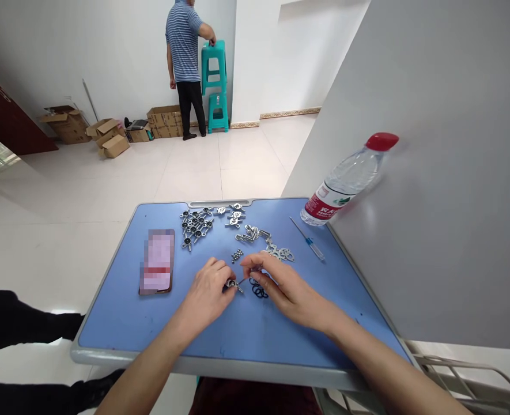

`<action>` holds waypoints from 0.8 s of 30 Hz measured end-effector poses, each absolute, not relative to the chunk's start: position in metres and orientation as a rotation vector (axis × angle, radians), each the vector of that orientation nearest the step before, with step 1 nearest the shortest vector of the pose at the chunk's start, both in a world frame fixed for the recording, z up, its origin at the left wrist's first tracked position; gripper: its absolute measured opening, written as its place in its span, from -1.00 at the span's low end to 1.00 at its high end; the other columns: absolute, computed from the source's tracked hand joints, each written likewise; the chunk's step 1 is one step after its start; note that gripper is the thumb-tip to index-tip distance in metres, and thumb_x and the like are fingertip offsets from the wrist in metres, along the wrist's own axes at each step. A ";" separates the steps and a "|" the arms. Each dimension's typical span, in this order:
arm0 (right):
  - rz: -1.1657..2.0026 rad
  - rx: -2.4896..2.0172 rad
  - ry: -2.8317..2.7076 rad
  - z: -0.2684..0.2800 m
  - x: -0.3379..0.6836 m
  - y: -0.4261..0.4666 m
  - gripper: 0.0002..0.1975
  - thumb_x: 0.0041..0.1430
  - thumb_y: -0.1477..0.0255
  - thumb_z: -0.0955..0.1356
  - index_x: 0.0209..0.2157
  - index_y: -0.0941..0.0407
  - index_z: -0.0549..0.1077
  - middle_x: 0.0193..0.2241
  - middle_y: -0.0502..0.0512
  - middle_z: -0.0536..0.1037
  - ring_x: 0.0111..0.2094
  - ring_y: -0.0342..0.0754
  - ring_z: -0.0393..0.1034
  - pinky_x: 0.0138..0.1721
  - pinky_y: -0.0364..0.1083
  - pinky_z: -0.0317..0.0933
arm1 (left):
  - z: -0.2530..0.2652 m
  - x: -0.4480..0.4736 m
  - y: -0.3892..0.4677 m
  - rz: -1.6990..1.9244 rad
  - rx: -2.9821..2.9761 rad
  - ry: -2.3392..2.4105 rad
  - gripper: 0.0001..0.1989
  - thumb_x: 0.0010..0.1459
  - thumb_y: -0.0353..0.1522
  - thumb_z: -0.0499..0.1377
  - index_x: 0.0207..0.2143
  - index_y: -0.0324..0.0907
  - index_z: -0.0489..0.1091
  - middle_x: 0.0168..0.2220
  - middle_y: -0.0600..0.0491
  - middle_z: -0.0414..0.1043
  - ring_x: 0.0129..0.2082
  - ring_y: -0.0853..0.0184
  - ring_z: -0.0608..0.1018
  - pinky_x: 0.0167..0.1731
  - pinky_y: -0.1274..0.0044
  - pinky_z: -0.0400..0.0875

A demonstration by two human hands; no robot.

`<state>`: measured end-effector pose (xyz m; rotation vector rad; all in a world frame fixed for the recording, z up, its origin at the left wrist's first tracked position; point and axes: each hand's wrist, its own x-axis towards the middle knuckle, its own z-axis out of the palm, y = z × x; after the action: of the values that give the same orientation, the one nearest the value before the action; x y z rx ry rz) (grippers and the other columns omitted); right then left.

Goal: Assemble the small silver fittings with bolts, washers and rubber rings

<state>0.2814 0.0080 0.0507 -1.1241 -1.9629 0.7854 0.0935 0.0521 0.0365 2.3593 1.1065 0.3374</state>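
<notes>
Near the middle of the blue table [185, 331], my left hand [209, 288] is closed on a small metal fitting [234, 285], its fingers hiding part of it. My right hand [280, 282] is pinched just to the right. A thin metal piece runs between its fingertips and the fitting, too small to name. Black rubber rings [259, 288] lie under the right fingers. Tiny screws [237, 255] form a little pile beyond the hands. Flat metal washers or plates [286, 254] lie behind the right hand, beside several shiny metal parts [251, 233].
Several metal fittings with black centres [196, 225] and plain metal pieces [234, 217] lie at the back. A phone [158, 262] is at left, a screwdriver [309, 240] at right. A water bottle [341, 187] leans by the grey partition [431, 173]. A person [185, 52] stands beyond, by green stools [217, 109].
</notes>
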 end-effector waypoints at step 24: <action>0.639 -1.004 -2.153 0.054 0.280 0.010 -0.81 0.36 0.56 0.10 -0.17 0.08 0.26 -0.31 0.08 0.46 -0.30 -0.07 0.30 -0.25 -0.08 0.25 | 0.038 0.094 0.052 0.311 2.361 1.127 -0.88 0.15 -0.53 0.17 -0.42 -0.19 0.35 -0.41 0.08 0.37 -0.26 0.26 0.39 -0.34 0.46 0.28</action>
<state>0.2801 0.0104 0.0544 -1.0045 -2.1534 0.6393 0.0939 0.0525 0.0376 2.3612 1.1273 0.3114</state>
